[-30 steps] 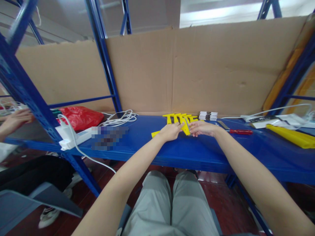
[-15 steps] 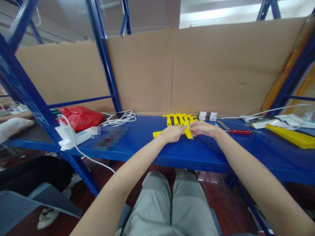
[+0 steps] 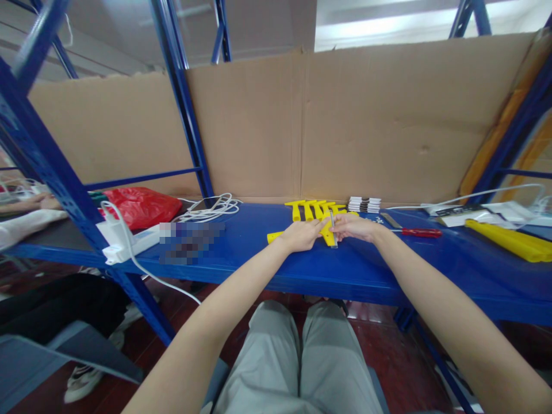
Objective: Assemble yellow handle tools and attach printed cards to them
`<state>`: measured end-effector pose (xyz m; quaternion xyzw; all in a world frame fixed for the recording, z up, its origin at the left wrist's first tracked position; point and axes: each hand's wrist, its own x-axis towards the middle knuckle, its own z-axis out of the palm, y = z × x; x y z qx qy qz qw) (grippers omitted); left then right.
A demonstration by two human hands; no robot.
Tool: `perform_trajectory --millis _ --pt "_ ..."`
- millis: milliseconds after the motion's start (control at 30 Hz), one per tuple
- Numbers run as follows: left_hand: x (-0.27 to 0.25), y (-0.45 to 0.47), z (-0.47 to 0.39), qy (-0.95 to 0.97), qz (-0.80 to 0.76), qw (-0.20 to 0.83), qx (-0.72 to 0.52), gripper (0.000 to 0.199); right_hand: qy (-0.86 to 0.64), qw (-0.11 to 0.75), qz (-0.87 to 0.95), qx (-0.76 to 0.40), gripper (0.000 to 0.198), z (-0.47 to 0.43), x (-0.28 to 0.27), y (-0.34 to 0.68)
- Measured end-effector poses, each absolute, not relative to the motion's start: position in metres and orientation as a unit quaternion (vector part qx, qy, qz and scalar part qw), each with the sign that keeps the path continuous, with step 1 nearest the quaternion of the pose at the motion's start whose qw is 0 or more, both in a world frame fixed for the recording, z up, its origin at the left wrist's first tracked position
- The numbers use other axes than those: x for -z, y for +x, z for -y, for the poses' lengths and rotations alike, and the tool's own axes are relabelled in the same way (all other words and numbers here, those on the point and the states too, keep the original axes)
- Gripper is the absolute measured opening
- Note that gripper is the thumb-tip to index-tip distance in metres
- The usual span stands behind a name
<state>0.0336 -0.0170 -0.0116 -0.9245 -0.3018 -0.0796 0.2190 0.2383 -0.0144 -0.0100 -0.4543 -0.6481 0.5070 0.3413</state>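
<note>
My left hand (image 3: 302,236) is wrapped round the handle of a yellow T-shaped tool (image 3: 329,237), whose handle end sticks out to the left. The tool lies low over the blue tabletop with its wide head at the right. My right hand (image 3: 353,226) pinches a thin, shiny strip (image 3: 334,246) set along the outer edge of that head. Whether the strip is metal or clear plastic I cannot tell. Just behind my hands, several similar yellow T-shaped tools (image 3: 307,209) stand in a row, partly hidden by my fingers.
White bundles with black bands (image 3: 364,204) sit behind my right hand. A red-handled screwdriver-like tool (image 3: 420,232) lies to its right, and long yellow pieces (image 3: 511,240) farther right. Leftward are white cable (image 3: 215,206), a red bag (image 3: 140,207), a power strip (image 3: 146,237) and another person's arm (image 3: 32,224).
The yellow head and shiny strip have turned slightly, the strip now seen more edge-on. Both my hands stay nearly in place. At far left the other person's hands have shifted.
</note>
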Motion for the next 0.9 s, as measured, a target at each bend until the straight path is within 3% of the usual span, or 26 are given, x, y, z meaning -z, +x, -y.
perform_trajectory --millis 567,900 --pt "0.0161 0.0376 0.0123 -0.919 0.325 0.205 0.087 0.051 -0.454 0.327 0.673 -0.484 0.021 0.0130 0.0111 0.2392" --pt "0.0126 0.0387 0.0165 -0.910 0.337 0.227 0.088 0.051 -0.430 0.364 0.641 -0.522 0.022 0.0149 0.0077 0.2383"
